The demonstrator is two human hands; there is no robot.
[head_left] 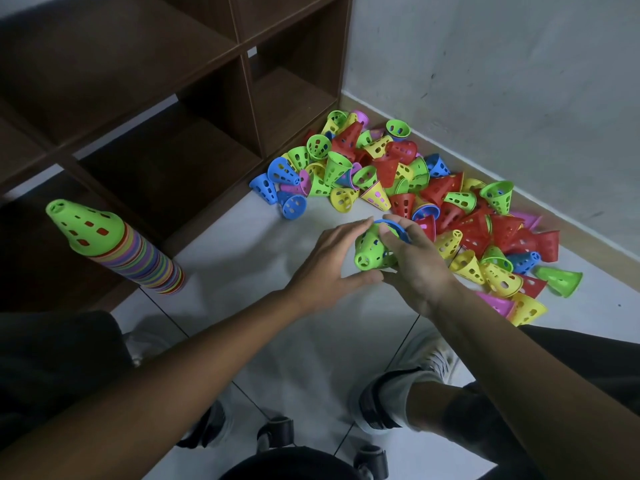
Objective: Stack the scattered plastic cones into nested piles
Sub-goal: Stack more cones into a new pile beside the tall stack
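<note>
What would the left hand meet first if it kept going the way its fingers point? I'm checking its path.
Probably the green cone that the right hand holds; the left hand already nearly touches it.

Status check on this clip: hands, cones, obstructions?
Right hand grips green cone; left hand open beside it. Tall stack stands left. Loose pile ahead, nothing blocking.

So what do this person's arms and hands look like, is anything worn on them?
Both forearms are bare, with no sleeves reaching into view. The left hand and right hand wear no gloves, and no rings, watch or bracelets can be seen on either wrist.
</note>
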